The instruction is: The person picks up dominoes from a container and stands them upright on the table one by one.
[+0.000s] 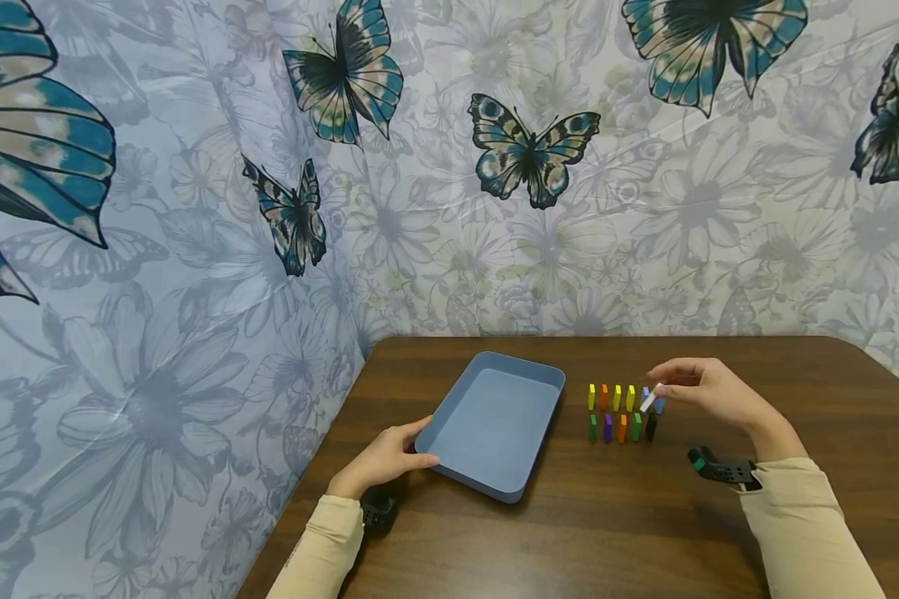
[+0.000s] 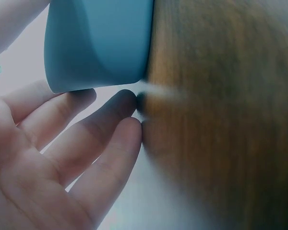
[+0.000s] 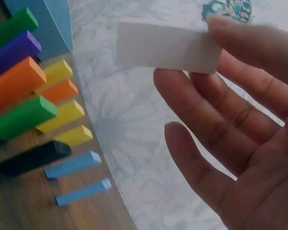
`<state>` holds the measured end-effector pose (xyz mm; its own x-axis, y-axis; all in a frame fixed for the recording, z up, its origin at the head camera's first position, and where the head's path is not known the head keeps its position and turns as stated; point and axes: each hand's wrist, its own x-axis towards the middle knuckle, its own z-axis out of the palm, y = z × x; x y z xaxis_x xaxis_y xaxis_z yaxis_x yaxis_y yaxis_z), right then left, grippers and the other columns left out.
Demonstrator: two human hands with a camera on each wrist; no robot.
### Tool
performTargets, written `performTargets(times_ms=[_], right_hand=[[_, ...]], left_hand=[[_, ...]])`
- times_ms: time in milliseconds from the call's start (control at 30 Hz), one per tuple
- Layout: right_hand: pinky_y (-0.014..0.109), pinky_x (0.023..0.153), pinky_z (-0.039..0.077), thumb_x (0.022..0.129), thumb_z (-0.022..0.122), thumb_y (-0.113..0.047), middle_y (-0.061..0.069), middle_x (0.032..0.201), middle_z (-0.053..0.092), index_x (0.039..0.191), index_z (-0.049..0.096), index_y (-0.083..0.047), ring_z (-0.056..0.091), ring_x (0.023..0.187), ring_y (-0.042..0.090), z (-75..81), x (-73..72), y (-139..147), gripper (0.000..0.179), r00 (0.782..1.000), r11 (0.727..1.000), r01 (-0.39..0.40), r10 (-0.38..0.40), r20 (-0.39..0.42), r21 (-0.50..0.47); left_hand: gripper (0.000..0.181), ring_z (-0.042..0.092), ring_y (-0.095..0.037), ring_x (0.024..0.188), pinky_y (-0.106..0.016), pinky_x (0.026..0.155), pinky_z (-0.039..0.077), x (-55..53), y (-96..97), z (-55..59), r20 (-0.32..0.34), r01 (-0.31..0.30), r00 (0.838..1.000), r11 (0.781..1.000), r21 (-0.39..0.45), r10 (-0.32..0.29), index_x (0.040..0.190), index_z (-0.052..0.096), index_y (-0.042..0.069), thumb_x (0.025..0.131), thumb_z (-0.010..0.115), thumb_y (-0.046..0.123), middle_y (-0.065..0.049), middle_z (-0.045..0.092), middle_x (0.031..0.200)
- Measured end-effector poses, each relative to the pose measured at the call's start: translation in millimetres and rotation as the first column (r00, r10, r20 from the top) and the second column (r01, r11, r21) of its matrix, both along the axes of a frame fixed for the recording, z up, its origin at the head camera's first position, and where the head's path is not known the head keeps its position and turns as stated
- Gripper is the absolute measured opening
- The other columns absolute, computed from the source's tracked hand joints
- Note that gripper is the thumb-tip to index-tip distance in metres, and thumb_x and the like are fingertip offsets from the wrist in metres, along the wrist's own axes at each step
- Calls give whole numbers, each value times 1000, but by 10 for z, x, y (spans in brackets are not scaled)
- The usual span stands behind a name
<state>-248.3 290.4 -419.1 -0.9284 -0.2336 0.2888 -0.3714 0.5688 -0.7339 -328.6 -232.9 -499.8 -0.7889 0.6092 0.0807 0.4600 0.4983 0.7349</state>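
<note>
My right hand (image 1: 700, 388) pinches a small white rectangular block (image 3: 165, 47) between thumb and fingertips, tilted above the table. Beneath and beside it, small coloured blocks stand upright in two rows. The back row has yellow, orange and light blue blocks (image 3: 73, 165); the front row has green, a purple block (image 1: 608, 428), orange and a black block (image 1: 651, 427). My left hand (image 1: 384, 456) holds the near left corner of a blue-grey tray (image 1: 487, 416), thumb on one side and fingers on the other. The left wrist view shows fingertips against the tray's outer wall (image 2: 98, 43).
The brown wooden table (image 1: 569, 532) carries the tray and blocks. A patterned cloth wall (image 1: 419, 274) with butterflies stands behind the table and along its left side. Each wrist wears a dark band, such as the right strap (image 1: 722, 468).
</note>
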Motion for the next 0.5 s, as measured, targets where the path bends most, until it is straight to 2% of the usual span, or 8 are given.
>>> performTargets(times_ms=[200,500], right_hand=[[24,73,57,96,66,-6,-8,90,70,99,64,6,68,84,8,-52,24,112,13,1000,999,18,-18,1,-46],[22,71,55,95,68,-8,-8,90,71,101,69,7,66,82,6,-115,29,217,17,999,999,52,-52,-16,9]], left_hand=[[83,33,-37,147,-55,114,36,0,-2,-3,11,0,1000,1000,3,0,157,32,6,92,72,38,-16,33,161],[85,32,-37,148,-56,115,35,1,-23,0,31,-1,1000,1000,9,1,158,31,7,92,73,40,-15,32,162]])
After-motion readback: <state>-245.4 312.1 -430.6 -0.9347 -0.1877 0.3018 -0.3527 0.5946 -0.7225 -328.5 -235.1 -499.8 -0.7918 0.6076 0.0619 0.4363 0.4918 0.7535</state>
